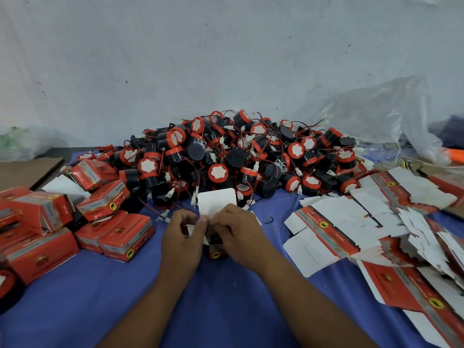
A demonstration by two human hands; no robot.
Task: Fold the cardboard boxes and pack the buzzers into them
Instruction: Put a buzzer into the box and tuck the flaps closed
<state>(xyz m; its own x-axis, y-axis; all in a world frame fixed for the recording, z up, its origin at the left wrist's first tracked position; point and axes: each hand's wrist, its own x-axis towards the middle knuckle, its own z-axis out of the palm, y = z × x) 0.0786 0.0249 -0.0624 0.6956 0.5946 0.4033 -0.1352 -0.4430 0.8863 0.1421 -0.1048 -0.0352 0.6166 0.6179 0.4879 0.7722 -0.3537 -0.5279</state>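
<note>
A small red cardboard box (218, 252) stands on the blue cloth at the centre, its white lid flap (217, 200) sticking up. My left hand (182, 237) and my right hand (241, 234) grip the box from both sides, fingers pinching its white side flaps at the top. Something dark shows inside the box between my hands. A large heap of black-and-red buzzers (241, 156) with thin wires lies just behind the box.
Closed red boxes (105, 212) are piled at the left. Flat unfolded box blanks (376, 227) spread over the right side. A clear plastic bag (381, 114) lies at the back right, against the white wall. A black rubber band (269, 219) lies right of my hands.
</note>
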